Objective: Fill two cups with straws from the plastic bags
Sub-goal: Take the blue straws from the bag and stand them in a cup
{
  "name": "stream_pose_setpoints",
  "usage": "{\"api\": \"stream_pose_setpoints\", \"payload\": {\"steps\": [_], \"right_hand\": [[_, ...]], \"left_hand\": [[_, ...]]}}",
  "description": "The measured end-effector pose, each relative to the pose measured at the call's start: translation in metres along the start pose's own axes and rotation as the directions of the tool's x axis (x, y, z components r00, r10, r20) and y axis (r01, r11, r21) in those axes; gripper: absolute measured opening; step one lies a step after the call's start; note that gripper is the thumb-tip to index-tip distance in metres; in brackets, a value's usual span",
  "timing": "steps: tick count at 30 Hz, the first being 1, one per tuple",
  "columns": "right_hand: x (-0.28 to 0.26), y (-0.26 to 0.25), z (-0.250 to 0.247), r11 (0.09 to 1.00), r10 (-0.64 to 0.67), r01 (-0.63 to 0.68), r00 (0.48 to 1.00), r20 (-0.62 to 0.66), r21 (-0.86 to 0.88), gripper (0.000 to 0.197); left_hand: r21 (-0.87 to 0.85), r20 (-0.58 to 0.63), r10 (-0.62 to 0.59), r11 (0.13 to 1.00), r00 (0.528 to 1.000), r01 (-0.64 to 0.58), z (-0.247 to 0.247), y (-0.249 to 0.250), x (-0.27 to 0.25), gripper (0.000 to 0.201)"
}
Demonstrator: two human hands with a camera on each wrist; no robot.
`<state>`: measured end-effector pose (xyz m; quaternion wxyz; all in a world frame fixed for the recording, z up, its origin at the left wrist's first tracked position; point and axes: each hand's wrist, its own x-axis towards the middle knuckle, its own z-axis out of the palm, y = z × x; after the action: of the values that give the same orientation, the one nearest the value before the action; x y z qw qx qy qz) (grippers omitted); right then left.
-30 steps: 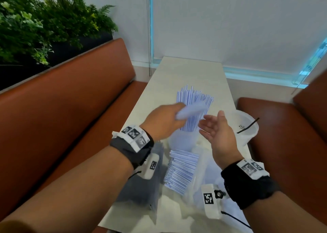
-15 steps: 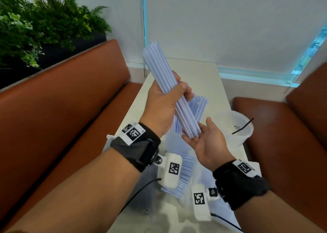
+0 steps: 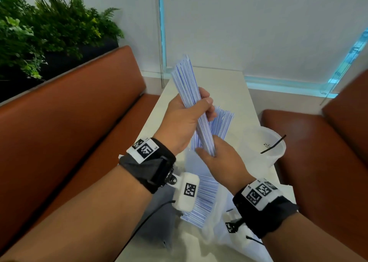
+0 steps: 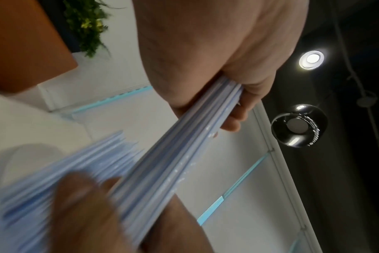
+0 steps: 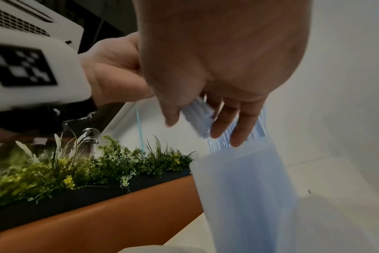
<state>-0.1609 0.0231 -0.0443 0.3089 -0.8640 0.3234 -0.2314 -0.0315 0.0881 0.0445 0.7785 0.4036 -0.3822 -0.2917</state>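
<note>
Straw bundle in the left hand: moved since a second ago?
Yes, upward. The straw bundle was down at the filled cup; now its top stands above the table's far edge, lower end in the right hand.

a bundle of straws (image 3: pixel 187 94), white with thin blue stripes, was held above the table and tilted, its top toward 11 o'clock. the left hand (image 3: pixel 183 122) gripped its middle and the right hand (image 3: pixel 221 160) closed round its lower end. just behind, at 1 o'clock, a frosted cup (image 5: pixel 238 188) stood with fanned straws (image 3: pixel 221 122) rising from it. a clear cup (image 3: pixel 272 152) stood at 3 o'clock. at 6 o'clock a stack of straws (image 3: pixel 203 198) lay flat against a crumpled plastic bag (image 3: pixel 217 228).
</note>
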Motion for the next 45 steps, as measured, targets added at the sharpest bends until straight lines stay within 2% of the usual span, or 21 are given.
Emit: {"api": "stream_pose_setpoints", "payload": {"steps": [3,4,5,7,10,14,16,17,18,19,20,22,25,27,30,32,35,37,39,41,45], "right_hand": [[0.006,0.015,-0.002,0.965,-0.007,0.023,0.998,0.059,-0.261,0.063],[0.009,0.020,-0.001,0.936,0.013,0.024,0.995,0.103,-0.351,0.065],[0.011,0.024,0.001,0.905,0.032,0.039,0.986,0.161,-0.424,0.061],[0.018,0.032,0.008,0.859,0.072,0.073,0.963,0.261,-0.507,0.045],[0.023,0.039,0.015,0.845,0.072,0.109,0.947,0.313,-0.523,0.031],[0.022,0.049,0.021,0.854,-0.020,0.176,0.951,0.307,-0.490,0.024],[0.022,0.051,0.021,0.846,-0.028,0.190,0.949,0.315,-0.497,0.023],[0.022,0.051,0.022,0.844,-0.023,0.191,0.946,0.322,-0.501,0.023],[0.022,0.050,0.021,0.847,-0.018,0.189,0.944,0.328,-0.497,0.022],[0.022,0.049,0.021,0.852,-0.016,0.186,0.944,0.331,-0.489,0.021],[0.022,0.047,0.020,0.856,-0.014,0.183,0.943,0.332,-0.484,0.020],[0.021,0.044,0.018,0.851,-0.003,0.182,0.940,0.341,-0.493,0.021],[0.020,0.037,0.015,0.839,0.038,0.169,0.930,0.365,-0.517,0.021],[0.019,0.033,0.012,0.831,0.052,0.173,0.922,0.383,-0.529,0.022],[0.018,0.027,0.007,0.839,0.065,0.169,0.912,0.405,-0.517,0.025],[0.018,0.024,0.005,0.842,0.073,0.162,0.911,0.407,-0.515,0.027],[0.018,0.023,0.005,0.852,0.086,0.145,0.909,0.408,-0.502,0.028],[0.019,0.023,0.006,0.853,0.095,0.136,0.909,0.407,-0.504,0.028],[0.020,0.024,0.008,0.839,0.096,0.147,0.908,0.408,-0.524,0.030],[0.020,0.024,0.009,0.834,0.093,0.152,0.909,0.407,-0.531,0.032],[0.020,0.026,0.010,0.825,0.080,0.172,0.907,0.413,-0.539,0.036]], "left_hand": [[0.043,-0.145,0.127,0.992,0.981,-0.122,-0.010,0.010,0.026,0.012],[0.028,-0.199,0.153,0.988,0.968,-0.151,-0.014,0.012,0.035,0.011],[0.059,-0.230,0.177,0.984,0.957,-0.168,-0.018,0.010,0.042,0.010],[0.276,-0.220,0.176,0.955,0.959,-0.112,-0.022,-0.006,0.047,0.007],[0.564,-0.179,0.055,0.824,0.982,0.056,-0.033,-0.046,0.044,0.012],[0.690,-0.219,-0.048,0.699,0.975,0.189,-0.058,-0.083,0.051,0.016],[0.742,-0.145,-0.180,0.630,0.973,0.227,-0.060,-0.095,0.055,0.019],[0.784,-0.082,-0.268,0.578,0.960,0.228,-0.059,-0.100,0.056,0.027],[0.822,-0.034,-0.345,0.524,0.938,0.223,-0.058,-0.105,0.058,0.044],[0.843,-0.016,-0.397,0.488,0.917,0.226,-0.056,-0.107,0.059,0.067],[0.834,-0.018,-0.416,0.495,0.909,0.243,-0.055,-0.106,0.061,0.091],[0.757,-0.016,-0.372,0.602,0.928,0.254,-0.052,-0.102,0.069,0.120],[0.688,0.051,-0.301,0.702,0.952,0.185,-0.040,-0.093,0.084,0.133],[0.729,0.133,-0.316,0.674,0.939,0.123,-0.027,-0.092,0.096,0.133],[0.847,0.274,-0.410,0.532,0.870,-0.016,-0.012,-0.091,0.105,0.128],[0.854,0.299,-0.395,0.517,0.869,-0.059,-0.007,-0.090,0.104,0.121],[0.858,0.360,-0.370,0.492,0.856,-0.149,0.000,-0.090,0.098,0.125],[0.877,0.429,-0.380,0.394,0.820,-0.276,0.008,-0.093,0.091,0.125],[0.886,0.451,-0.370,0.293,0.812,-0.359,0.015,-0.096,0.087,0.118],[0.905,0.419,-0.357,0.241,0.835,-0.351,0.021,-0.099,0.088,0.102],[0.943,0.328,-0.379,0.191,0.865,-0.274,0.021,-0.100,0.098,0.051]]}}
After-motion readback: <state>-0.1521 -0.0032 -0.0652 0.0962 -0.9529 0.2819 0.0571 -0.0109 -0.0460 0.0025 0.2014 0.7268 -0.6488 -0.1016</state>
